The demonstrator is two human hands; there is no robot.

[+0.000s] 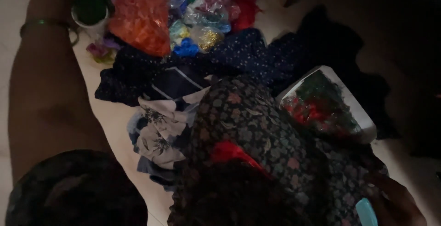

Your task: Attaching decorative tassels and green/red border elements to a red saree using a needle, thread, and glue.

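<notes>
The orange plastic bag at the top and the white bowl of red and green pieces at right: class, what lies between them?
In the head view, dark dotted cloth lies between the orange bag and the white bowl.

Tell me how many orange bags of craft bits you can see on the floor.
1. The orange bag lies at the top of the pile, left of the glittery gold packet and above the dark dotted cloth. Others may be hidden under the heap.

Orange plastic bag (142, 17) at eleven o'clock, gold glitter packet (207, 38) and blue packet (186, 48) just beside it, red bag (245, 10) at twelve, dotted navy cloth (248, 54) centre, white floral fabric (158, 125) at eight
</notes>
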